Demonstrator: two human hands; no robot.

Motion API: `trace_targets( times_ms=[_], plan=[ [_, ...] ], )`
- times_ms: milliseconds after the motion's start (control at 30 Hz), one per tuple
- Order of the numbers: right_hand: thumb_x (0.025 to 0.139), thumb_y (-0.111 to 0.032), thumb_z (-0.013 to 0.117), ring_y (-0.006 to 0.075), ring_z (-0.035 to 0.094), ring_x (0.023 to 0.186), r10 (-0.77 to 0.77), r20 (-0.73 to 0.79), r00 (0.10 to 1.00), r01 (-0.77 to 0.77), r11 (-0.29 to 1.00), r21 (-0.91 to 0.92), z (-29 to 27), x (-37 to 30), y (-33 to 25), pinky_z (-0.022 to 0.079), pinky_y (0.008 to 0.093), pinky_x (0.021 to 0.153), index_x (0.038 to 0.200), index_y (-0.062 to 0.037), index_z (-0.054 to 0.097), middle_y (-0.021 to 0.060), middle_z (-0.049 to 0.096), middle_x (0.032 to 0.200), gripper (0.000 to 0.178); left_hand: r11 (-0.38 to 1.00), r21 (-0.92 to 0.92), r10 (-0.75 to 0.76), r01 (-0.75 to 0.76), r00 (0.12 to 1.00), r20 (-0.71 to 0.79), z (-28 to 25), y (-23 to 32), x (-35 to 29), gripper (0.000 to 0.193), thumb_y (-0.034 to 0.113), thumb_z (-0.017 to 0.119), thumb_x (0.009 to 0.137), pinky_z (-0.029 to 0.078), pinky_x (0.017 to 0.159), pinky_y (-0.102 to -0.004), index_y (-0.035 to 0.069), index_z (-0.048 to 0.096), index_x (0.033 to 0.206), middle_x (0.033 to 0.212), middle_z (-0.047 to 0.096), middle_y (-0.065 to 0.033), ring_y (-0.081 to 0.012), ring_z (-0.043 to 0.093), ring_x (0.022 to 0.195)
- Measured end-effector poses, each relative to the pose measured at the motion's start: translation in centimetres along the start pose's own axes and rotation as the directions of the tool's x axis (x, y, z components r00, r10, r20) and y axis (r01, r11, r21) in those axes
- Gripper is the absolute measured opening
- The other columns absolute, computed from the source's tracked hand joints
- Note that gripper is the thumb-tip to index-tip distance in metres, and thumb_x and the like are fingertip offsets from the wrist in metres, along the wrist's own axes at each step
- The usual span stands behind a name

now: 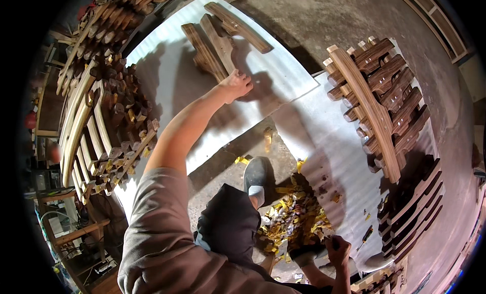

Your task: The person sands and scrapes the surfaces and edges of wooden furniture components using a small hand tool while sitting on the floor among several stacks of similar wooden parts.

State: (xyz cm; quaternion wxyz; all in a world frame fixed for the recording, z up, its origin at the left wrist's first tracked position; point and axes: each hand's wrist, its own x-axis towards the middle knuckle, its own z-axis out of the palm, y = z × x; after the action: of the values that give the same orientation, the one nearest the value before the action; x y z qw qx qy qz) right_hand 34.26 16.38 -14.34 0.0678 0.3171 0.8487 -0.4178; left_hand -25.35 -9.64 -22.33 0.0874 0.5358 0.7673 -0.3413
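Stretched out over the white sheet [273, 46], my left hand [237, 86] is closed at the near end of a shaped brown wooden piece [218, 38]. A second brown wooden piece [201, 53] lies just left of it, its near end partly behind the hand. A third, longer piece [238, 26] rests farther right on the same sheet. My right hand [338, 248] is low at the right, beside my leg, with its fingers curled closed; what they hold, if anything, is hidden.
Crossed brown wooden pieces [385, 91] are stacked at the right, with dark slats [415, 208] nearer me. A screwdriver-like tool [365, 236] lies on the sheet. Yellow and white scraps [296, 213] heap by my feet. Curved wooden parts [81, 122] pile at the left.
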Motion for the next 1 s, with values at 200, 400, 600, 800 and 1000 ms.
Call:
trace_targets(
  times_ms=[200, 400, 600, 800, 1000],
  plan=[
    [0.081, -0.013, 0.072, 0.0091, 0.055, 0.056, -0.071, 0.080, 0.994, 0.074, 0.997, -0.037, 1.2, -0.2, 2.1, 0.047, 0.0296, 0.054, 0.089, 0.0051, 0.069, 0.0105, 0.063, 0.060, 0.020, 0.998, -0.048, -0.036, 0.028, 0.984, -0.174, 9.1, -0.2, -3.0, 0.081, 0.024, 0.074, 0.076, 0.030, 0.113, -0.0533, 0.013, 0.037, 0.147, 0.149, 0.041, -0.0076, -0.0240, 0.037, 0.140],
    [0.081, -0.016, 0.074, 0.0126, 0.060, 0.056, 0.025, 0.021, 0.999, -0.023, 0.997, -0.069, 0.3, -1.0, 0.1, 0.050, 0.0308, 0.056, 0.089, 0.0035, 0.070, 0.0129, 0.066, 0.064, 0.021, 0.999, 0.026, 0.027, -0.028, 0.999, 0.032, 3.1, -1.1, -1.6, 0.090, 0.025, 0.079, 0.067, 0.021, 0.119, -0.0537, 0.012, 0.037, 0.147, 0.148, 0.041, -0.0108, -0.0259, 0.032, 0.144],
    [0.077, -0.014, 0.076, 0.0237, 0.067, 0.060, -0.044, 0.009, 0.999, 0.044, 0.997, -0.058, 0.7, -0.8, 0.7, 0.051, 0.0340, 0.058, 0.088, -0.0014, 0.070, 0.0143, 0.066, 0.067, 0.018, 0.999, 0.000, 0.054, -0.054, 0.998, 0.029, 1.3, 0.1, -3.0, 0.084, 0.032, 0.081, 0.058, 0.033, 0.107, -0.0514, 0.009, 0.050, 0.132, 0.129, 0.052, -0.0112, -0.0282, 0.049, 0.123],
    [0.079, -0.015, 0.074, 0.0213, 0.064, 0.057, 0.060, 0.093, 0.994, -0.050, 0.993, -0.105, -0.2, -0.8, -0.7, 0.050, 0.0337, 0.058, 0.089, 0.0025, 0.070, 0.0146, 0.066, 0.065, 0.020, 0.996, -0.026, 0.093, -0.090, 0.976, 0.196, 3.4, 3.9, -7.2, 0.077, 0.036, 0.083, 0.058, 0.042, 0.098, -0.0488, 0.007, 0.057, 0.125, 0.119, 0.060, -0.0118, -0.0285, 0.056, 0.114],
    [0.081, -0.015, 0.073, 0.0319, 0.066, 0.060, 0.061, 0.157, 0.986, -0.047, 0.995, -0.087, 0.4, 0.4, -2.1, 0.050, 0.0385, 0.057, 0.082, -0.0022, 0.067, 0.0158, 0.066, 0.068, 0.014, 0.628, -0.730, -0.256, 0.269, 0.958, 0.133, 0.6, -1.6, -0.2, 0.083, 0.052, 0.075, 0.072, 0.049, 0.094, -0.0469, 0.016, 0.046, 0.141, 0.115, 0.067, -0.0221, -0.0408, 0.062, 0.108]
  ],
)
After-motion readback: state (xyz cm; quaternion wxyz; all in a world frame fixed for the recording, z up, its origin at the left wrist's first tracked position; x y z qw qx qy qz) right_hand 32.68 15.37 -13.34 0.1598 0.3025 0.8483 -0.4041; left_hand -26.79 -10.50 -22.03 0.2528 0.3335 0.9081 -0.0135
